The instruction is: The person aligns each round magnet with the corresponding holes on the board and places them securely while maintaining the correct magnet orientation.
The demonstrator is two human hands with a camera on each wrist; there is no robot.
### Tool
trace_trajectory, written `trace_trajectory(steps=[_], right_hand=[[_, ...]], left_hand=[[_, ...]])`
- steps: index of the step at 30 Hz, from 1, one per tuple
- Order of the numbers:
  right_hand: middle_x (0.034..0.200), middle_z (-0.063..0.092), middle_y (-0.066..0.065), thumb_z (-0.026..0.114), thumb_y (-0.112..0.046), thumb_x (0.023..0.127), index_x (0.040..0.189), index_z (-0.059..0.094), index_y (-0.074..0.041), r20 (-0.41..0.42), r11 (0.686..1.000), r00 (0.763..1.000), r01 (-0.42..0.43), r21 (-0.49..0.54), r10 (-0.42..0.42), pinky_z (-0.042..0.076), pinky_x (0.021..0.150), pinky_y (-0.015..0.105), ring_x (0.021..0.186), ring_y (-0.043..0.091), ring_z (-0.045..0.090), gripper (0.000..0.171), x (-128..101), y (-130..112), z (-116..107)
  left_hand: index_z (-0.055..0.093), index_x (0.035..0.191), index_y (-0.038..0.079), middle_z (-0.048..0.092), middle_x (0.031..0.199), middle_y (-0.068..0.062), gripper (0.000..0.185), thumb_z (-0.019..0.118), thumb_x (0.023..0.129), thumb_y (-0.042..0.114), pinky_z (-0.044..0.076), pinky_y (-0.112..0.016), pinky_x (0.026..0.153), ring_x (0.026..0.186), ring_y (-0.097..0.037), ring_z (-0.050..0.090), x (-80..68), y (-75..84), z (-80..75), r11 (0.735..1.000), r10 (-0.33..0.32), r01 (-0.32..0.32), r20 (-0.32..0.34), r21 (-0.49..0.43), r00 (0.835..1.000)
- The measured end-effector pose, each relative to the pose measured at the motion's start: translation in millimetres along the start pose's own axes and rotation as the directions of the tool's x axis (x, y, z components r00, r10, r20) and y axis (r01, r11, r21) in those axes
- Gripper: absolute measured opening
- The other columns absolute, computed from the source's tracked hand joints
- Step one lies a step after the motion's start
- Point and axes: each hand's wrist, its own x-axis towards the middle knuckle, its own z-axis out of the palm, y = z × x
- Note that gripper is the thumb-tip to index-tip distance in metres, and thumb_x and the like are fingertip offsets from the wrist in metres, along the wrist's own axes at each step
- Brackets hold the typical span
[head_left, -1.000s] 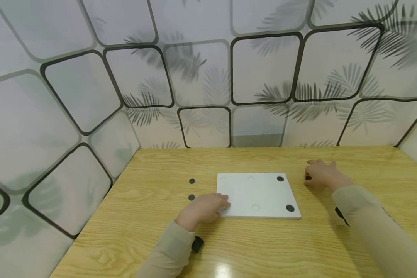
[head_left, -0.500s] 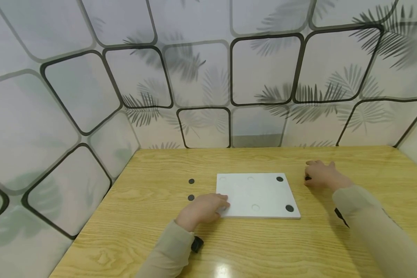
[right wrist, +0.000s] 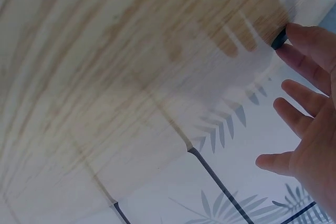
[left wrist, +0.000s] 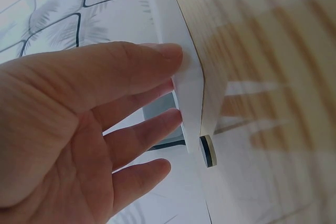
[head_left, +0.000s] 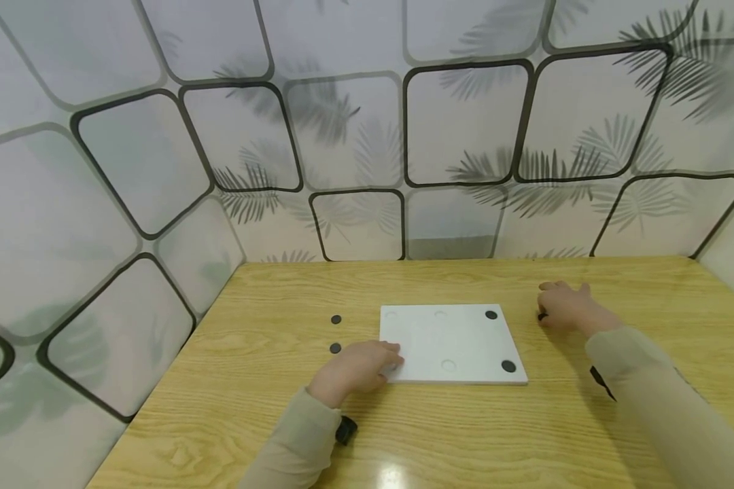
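Note:
A white board [head_left: 452, 343] lies flat on the wooden table [head_left: 251, 380]. It carries two black discs, one at its far right corner [head_left: 491, 314] and one at its near right corner [head_left: 508, 366]; shallow round recesses show elsewhere on it. My left hand [head_left: 357, 367] rests on the board's near left corner, its straight fingers [left wrist: 157, 59] lying against the board's edge [left wrist: 189, 85]. A loose black disc [left wrist: 208, 151] lies close by. My right hand [head_left: 565, 305] lies on the table right of the board, one straight fingertip [right wrist: 294, 56] touching a black disc [right wrist: 279, 39].
Two loose black discs [head_left: 336, 319] [head_left: 335, 348] lie on the table left of the board. Patterned panel walls [head_left: 355, 136] enclose the table at the back and on both sides. Black wrist straps [head_left: 346, 430] show at both sleeves.

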Motion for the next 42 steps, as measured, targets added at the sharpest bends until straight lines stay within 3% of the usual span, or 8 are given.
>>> trace_trajectory(steps=[25,42], right_hand=[[0.125,0.035,0.033,0.060,-0.009,0.066,0.058,0.047,-0.015,-0.020,0.999,1.000,-0.008,0.032,0.008,0.007,0.075,0.080,0.111,0.053,0.028,0.016,-8.9,1.5,5.8],[0.124,0.040,0.028,0.067,-0.016,0.067,0.059,0.045,-0.017,-0.117,0.994,0.988,0.099,-0.042,-0.103,0.008,0.077,0.079,0.113,0.047,0.033,0.024,-4.0,-11.5,9.7]], left_hand=[[0.057,0.120,0.017,0.043,0.132,0.002,0.041,0.062,0.081,0.008,0.032,-0.026,0.098,0.121,-0.012,0.038,-2.6,2.6,-0.7,1.000,0.007,-0.007,0.004,0.010,1.000],[0.057,0.119,0.017,0.044,0.131,0.002,0.040,0.062,0.081,0.008,0.033,-0.027,0.098,0.120,-0.013,0.039,-1.2,2.1,-1.6,1.000,0.009,-0.009,0.000,0.013,1.000]])
